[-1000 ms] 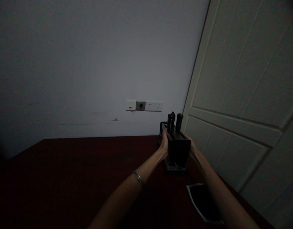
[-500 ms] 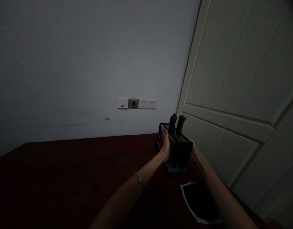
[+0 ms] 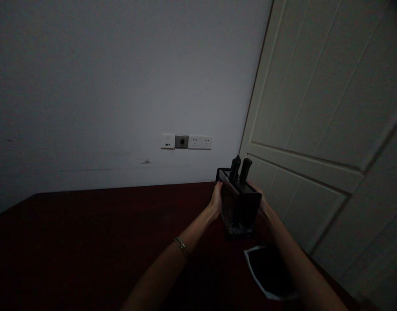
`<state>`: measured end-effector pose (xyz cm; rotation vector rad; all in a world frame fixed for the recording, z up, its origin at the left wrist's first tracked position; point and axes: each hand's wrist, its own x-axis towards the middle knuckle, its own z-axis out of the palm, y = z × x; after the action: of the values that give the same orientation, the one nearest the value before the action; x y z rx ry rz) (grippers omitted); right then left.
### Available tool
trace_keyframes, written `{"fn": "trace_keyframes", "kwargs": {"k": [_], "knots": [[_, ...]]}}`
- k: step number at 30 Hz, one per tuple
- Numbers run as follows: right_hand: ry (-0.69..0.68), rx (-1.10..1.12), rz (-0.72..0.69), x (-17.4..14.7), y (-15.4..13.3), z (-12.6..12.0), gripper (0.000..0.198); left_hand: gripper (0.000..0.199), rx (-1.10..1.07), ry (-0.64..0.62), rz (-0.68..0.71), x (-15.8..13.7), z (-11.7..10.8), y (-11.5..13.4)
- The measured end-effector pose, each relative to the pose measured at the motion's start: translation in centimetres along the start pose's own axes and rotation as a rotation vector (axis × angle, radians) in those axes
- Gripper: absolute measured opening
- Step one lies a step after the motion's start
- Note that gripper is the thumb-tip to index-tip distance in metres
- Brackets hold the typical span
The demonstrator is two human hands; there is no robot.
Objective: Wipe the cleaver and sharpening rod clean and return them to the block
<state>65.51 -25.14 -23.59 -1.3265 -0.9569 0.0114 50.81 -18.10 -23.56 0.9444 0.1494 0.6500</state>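
Observation:
A black knife block stands upright on the dark red table, close to the wall and the door. Two black handles stick up from its slotted top: a left knife handle and a right knife handle. My left hand lies along the block's left side, thumb near the upper edge. On the opposite side my right hand grips the block, its fingers mostly hidden behind it. A bracelet circles my left wrist.
Below my right forearm lies a dark flat piece with a pale border. The table meets a wall with a row of sockets. A white panelled door rises close on the right.
My left hand has shifted a little left and lower along the block's side, and its thumb is off the top edge. The block and my right hand look nearly unmoved.

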Motion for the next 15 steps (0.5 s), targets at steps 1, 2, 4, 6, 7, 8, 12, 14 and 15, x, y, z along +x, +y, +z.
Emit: {"fn": "trace_keyframes", "kwargs": {"k": [1, 2, 4, 6, 7, 8, 12, 14, 15], "knots": [[0.015, 0.023, 0.02, 0.1, 0.1, 0.0, 0.026, 0.053, 0.042, 0.035, 0.023, -0.4, -0.7, 0.5], [0.033, 0.044, 0.043, 0.1, 0.2, -0.1, 0.025, 0.053, 0.097, 0.071, 0.034, -0.8, -1.5, 0.9], [0.089, 0.082, 0.089, 0.2, 0.3, -0.7, 0.023, 0.052, 0.207, 0.159, 0.052, -1.6, -3.5, 1.8], [0.176, 0.124, 0.127, 0.2, 0.3, -1.7, 0.021, 0.051, 0.288, 0.246, 0.059, -2.4, -6.0, 2.8], [0.252, 0.133, 0.129, 0.1, 0.2, -2.2, 0.021, 0.051, 0.312, 0.281, 0.065, -2.9, -7.3, 3.3], [0.342, 0.126, 0.107, -0.1, -0.1, -2.6, 0.022, 0.05, 0.334, 0.312, 0.073, -3.5, -8.7, 3.9], [0.571, -0.054, -0.174, -1.9, -3.2, -2.0, 0.034, 0.048, 0.473, 0.472, 0.099, -6.2, -14.2, 6.3], [0.488, -0.164, -0.307, -3.5, -5.5, 0.1, 0.033, 0.045, 0.567, 0.536, 0.105, -7.9, -16.7, 7.4], [0.416, -0.214, -0.358, -4.4, -6.5, 1.6, 0.032, 0.042, 0.623, 0.555, 0.106, -8.9, -17.9, 7.9]]}}
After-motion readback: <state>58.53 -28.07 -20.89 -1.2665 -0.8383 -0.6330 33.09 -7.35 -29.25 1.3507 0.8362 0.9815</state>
